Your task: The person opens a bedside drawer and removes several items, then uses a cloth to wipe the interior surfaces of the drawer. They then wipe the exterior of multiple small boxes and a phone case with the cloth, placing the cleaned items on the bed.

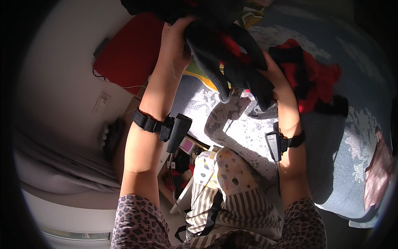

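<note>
A black garment or bundle of knit clothing with red patches [214, 62] hangs raised above the bed, its upper part running out at the top of the view. My left hand [180, 35] grips it at the left, with the fingers partly hidden behind the cloth. On the other side, my right hand [273, 73] holds the bundle's right edge, the fingertips covered by dark fabric. Loose dark strips dangle between the two hands. Below them, a grey knit piece [263, 111] lies on the sunlit bedspread beside my right forearm.
Red and black clothes [311, 74] lie on the blue floral bedspread [329, 149] at right. A pink cloth [377, 174] rests near its edge. An open drawer [180, 199] with small items sits left of my knees. A red padded panel [130, 53] stands by the wall socket [101, 103].
</note>
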Demonstrator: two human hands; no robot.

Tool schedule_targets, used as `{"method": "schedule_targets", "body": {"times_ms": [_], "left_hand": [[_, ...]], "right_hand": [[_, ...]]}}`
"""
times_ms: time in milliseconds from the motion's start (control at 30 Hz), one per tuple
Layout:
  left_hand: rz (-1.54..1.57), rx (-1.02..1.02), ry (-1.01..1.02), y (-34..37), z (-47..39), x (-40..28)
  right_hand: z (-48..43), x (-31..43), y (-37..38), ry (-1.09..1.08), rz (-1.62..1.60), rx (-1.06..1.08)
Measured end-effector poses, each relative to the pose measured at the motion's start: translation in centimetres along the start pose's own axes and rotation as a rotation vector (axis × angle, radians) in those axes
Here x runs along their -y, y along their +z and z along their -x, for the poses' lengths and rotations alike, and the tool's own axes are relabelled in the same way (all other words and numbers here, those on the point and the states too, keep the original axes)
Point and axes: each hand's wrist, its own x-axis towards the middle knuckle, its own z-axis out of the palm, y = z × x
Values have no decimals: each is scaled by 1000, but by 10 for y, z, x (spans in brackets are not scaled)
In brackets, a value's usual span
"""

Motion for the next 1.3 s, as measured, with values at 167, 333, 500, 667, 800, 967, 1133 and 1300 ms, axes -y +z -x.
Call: {"method": "schedule_targets", "body": {"times_ms": [167,333,500,667,800,967,1133,1300], "left_hand": [[-438,33,-664,-13,23,100],[-416,262,-706,-57,62,129],[-180,83,-522,-145,123,115],[-271,-241,-712,-284,248,105],[-355,-360,-1088,-384,388,108],[-605,-293,-1318,-426,485,187],[-1106,-193,-1134,-453,574,292],[-1249,-117,-1296,-421,543,323]], "right_hand": [[2,0,-23,-42,613,-312],[2,6,26,-354,953,-57],[17,-27,90,-235,745,602],[32,-75,88,140,870,866],[22,-80,86,188,934,868],[-2,-123,30,139,1094,505],[2,-133,48,69,1103,570],[11,-94,84,16,1174,587]]}}
